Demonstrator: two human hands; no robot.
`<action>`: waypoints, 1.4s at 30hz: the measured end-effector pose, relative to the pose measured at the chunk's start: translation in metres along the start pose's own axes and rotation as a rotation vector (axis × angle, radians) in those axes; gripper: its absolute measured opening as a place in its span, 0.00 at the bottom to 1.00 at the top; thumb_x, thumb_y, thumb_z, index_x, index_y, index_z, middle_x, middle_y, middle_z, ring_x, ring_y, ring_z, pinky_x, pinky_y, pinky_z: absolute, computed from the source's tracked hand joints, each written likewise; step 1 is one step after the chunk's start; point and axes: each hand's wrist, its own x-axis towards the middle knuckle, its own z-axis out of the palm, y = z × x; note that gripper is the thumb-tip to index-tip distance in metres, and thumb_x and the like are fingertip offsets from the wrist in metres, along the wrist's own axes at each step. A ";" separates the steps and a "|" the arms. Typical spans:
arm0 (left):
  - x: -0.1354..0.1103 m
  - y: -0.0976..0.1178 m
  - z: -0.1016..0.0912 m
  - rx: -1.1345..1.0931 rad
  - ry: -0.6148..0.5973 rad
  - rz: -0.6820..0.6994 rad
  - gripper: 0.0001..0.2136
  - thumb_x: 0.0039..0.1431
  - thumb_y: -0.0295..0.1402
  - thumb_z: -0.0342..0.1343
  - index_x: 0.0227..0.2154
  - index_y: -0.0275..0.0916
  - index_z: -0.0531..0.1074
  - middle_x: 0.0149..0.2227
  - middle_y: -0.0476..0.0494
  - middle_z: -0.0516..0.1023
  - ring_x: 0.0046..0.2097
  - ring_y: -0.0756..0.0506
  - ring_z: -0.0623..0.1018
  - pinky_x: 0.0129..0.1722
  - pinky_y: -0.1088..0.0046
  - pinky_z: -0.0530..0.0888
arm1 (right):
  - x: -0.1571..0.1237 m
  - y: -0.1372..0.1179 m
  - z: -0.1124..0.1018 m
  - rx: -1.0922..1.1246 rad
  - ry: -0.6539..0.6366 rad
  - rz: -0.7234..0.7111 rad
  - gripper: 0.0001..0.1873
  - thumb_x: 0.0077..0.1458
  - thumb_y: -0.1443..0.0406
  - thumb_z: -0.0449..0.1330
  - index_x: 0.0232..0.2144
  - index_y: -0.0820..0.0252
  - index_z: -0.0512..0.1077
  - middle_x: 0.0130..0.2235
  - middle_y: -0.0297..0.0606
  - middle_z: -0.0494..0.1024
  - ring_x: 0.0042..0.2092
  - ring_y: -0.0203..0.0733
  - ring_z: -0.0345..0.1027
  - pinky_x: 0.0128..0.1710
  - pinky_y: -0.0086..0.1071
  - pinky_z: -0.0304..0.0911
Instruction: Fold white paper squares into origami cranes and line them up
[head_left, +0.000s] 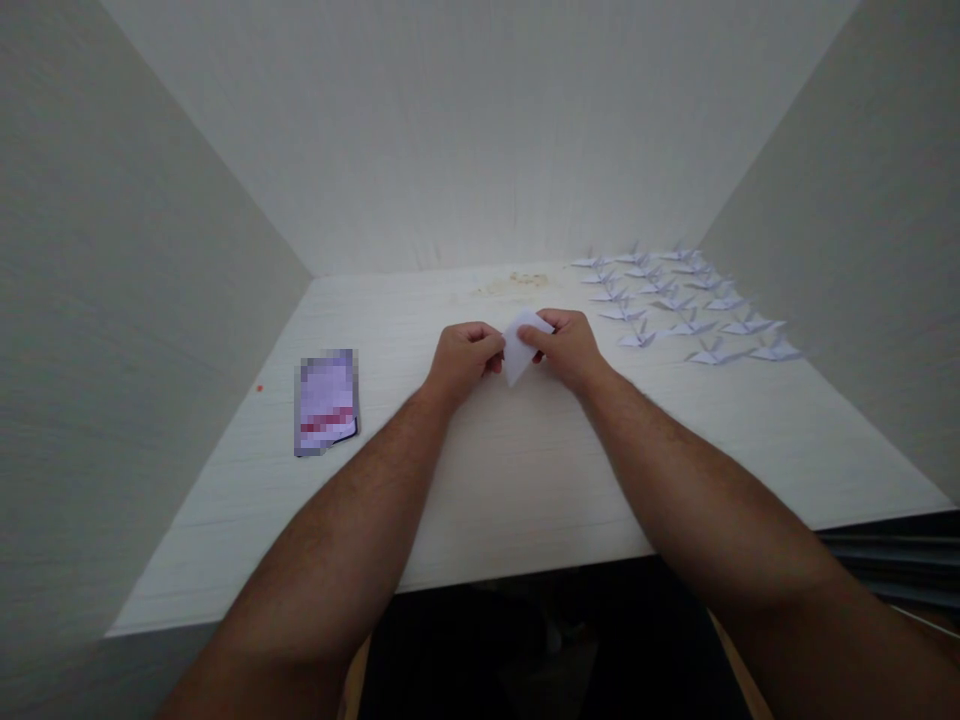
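Observation:
A small white piece of folded paper [514,352] is held up over the middle of the table, one corner pointing down. My left hand [466,355] pinches its left edge between thumb and fingers. On the other side my right hand [564,343] grips it, the thumb lying across the front face and the fingers behind. Which folds the paper has on its back cannot be seen. Several finished white paper cranes [673,303] stand in rows on the table to the right of my right hand.
The white table [517,480] is boxed in by pale walls at the back [480,130], left and right. To the left lies a phone-like slab [327,400], its face pixelated. A small red dot [260,388] is near the left edge, and brownish stains [525,281] mark the back.

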 end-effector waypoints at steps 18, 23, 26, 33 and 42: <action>0.001 -0.001 0.000 -0.065 0.006 -0.028 0.06 0.45 0.31 0.58 0.17 0.37 0.69 0.15 0.49 0.70 0.17 0.53 0.66 0.17 0.76 0.57 | -0.001 -0.004 0.000 0.009 -0.047 -0.003 0.12 0.47 0.57 0.64 0.28 0.62 0.76 0.23 0.34 0.74 0.23 0.33 0.64 0.21 0.28 0.62; 0.001 0.003 0.003 -0.083 0.049 -0.075 0.05 0.43 0.29 0.55 0.16 0.38 0.67 0.13 0.50 0.68 0.16 0.53 0.64 0.16 0.76 0.54 | -0.001 -0.005 -0.001 0.081 -0.121 -0.009 0.15 0.46 0.57 0.66 0.34 0.62 0.79 0.27 0.35 0.77 0.25 0.34 0.67 0.23 0.28 0.64; 0.001 0.005 0.003 -0.083 0.056 -0.081 0.05 0.43 0.30 0.55 0.16 0.38 0.67 0.13 0.50 0.67 0.16 0.53 0.65 0.16 0.76 0.53 | -0.002 -0.007 -0.001 0.080 -0.130 0.001 0.15 0.46 0.57 0.66 0.34 0.62 0.79 0.27 0.35 0.78 0.25 0.34 0.68 0.23 0.28 0.65; 0.004 0.005 0.003 -0.128 0.090 -0.116 0.05 0.41 0.30 0.55 0.16 0.37 0.66 0.13 0.52 0.65 0.16 0.54 0.62 0.17 0.76 0.53 | 0.001 -0.002 0.001 0.148 -0.102 0.014 0.11 0.42 0.61 0.67 0.31 0.58 0.80 0.23 0.31 0.77 0.22 0.33 0.69 0.22 0.27 0.66; 0.003 0.007 0.004 -0.111 0.084 -0.151 0.05 0.42 0.31 0.56 0.17 0.37 0.67 0.12 0.52 0.64 0.16 0.54 0.61 0.18 0.75 0.52 | 0.000 -0.001 0.003 0.244 -0.096 0.024 0.04 0.39 0.66 0.68 0.23 0.57 0.78 0.25 0.31 0.79 0.25 0.34 0.72 0.26 0.30 0.72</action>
